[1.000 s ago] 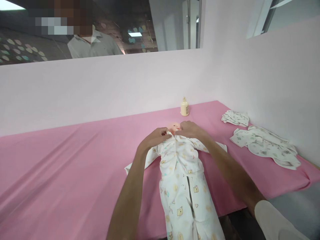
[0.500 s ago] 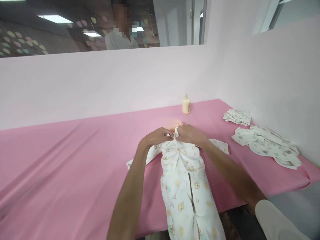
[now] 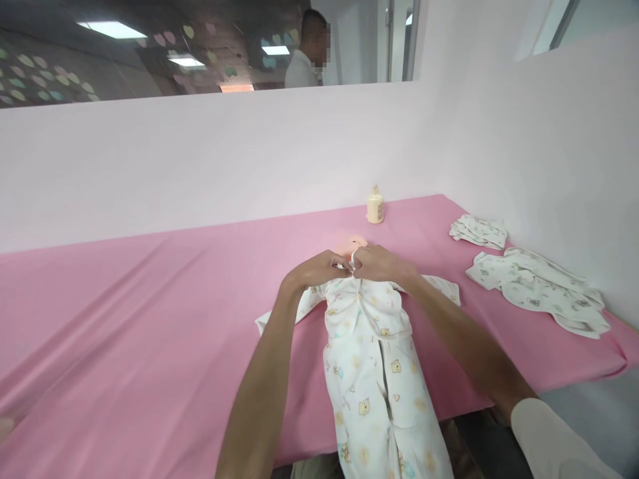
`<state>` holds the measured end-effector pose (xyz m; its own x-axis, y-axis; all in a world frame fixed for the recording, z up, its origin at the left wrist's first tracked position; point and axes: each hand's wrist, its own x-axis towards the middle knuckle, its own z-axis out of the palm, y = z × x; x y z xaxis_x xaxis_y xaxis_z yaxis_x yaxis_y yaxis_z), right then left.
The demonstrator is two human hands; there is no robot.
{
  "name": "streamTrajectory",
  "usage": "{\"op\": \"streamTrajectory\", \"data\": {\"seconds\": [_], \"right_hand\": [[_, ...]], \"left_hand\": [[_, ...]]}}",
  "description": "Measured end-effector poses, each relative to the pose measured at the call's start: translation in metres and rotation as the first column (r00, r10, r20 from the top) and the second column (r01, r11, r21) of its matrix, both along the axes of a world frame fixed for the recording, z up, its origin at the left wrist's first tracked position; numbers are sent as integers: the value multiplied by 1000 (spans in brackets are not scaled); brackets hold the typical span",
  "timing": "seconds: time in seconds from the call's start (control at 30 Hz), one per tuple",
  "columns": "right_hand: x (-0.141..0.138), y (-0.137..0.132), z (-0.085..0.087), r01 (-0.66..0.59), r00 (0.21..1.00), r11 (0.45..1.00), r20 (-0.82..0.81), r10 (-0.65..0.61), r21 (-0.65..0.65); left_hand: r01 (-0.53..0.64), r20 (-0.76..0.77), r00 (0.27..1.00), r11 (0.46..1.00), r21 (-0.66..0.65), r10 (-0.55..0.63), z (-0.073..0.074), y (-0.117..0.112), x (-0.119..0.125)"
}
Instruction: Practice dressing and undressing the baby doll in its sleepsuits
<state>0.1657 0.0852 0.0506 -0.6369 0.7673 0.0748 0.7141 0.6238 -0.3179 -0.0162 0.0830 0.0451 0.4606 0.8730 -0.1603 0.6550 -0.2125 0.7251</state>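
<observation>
A doll's head (image 3: 357,241), mostly hidden behind my hands, shows beyond the collar of a white baby shirt (image 3: 367,309) with small printed animals. The shirt lies front up with its sleeves spread to both sides. Matching baby trousers (image 3: 364,389) reach down over the table's near edge, with a dark gap along the middle. At the neckline my left hand (image 3: 323,267) is closed, thumb and fingers pinching the collar. Right beside it, my right hand (image 3: 380,263) has its fingers curled round the collar's other side. The fastening between the fingertips is hidden.
A pink sheet (image 3: 164,332) with creases covers the table. Toward the back stands a cream pump bottle (image 3: 375,209). On the right lie a folded printed cloth (image 3: 479,231) and a spread printed garment (image 3: 539,291). A person (image 3: 302,63) appears in the window or mirror above.
Both hands stay at the collar, and the right fingers have curled in more while the raised collar edge shows less. In the glass, the person has shifted right and turned sideways.
</observation>
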Motion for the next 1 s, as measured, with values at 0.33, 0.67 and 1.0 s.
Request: {"op": "streamTrajectory", "data": {"seconds": [0.33, 0.67, 1.0], "right_hand": [[0, 5, -2, 95, 990, 985, -85, -108, -141], [24, 24, 0, -177, 947, 846, -321, 7, -504], [17, 19, -4, 38, 986, 931, -136, -93, -362]], "left_hand": [[-33, -34, 999, 999, 35, 34, 3, -3, 4], [-23, 49, 999, 999, 46, 21, 7, -8, 4], [-49, 34, 998, 999, 3, 49, 12, -9, -2]]}}
